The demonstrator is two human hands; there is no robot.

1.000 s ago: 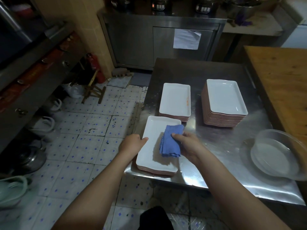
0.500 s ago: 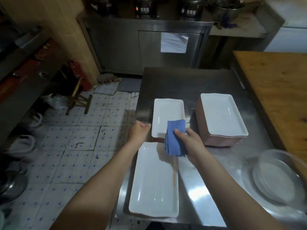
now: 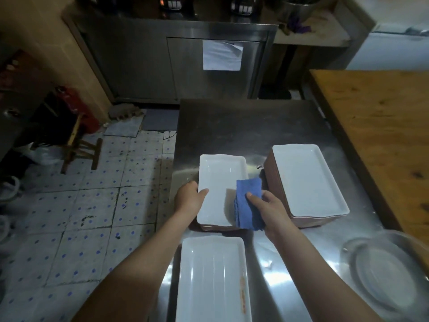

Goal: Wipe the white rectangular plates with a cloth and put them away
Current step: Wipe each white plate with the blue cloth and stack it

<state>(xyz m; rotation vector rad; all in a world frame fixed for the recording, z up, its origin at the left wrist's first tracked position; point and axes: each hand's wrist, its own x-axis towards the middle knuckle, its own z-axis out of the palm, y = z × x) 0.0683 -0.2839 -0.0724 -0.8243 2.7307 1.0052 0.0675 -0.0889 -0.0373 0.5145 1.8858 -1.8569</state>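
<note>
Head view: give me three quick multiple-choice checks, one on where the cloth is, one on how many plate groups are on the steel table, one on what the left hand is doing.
1. Where is the blue cloth?
A. in the right hand
B. in the glass bowl
C. on the floor

2. How many plate groups are on the steel table?
A. one
B. three
C. five

3. What is the left hand doing?
A. hanging free
B. holding a cup
C. gripping the middle stack's top plate

Answers: 1 A, fingers press it over that plate's right edge. 2 B, the middle stack, the tall stack, the near plate. 3 C, thumb lies over its left rim.
</note>
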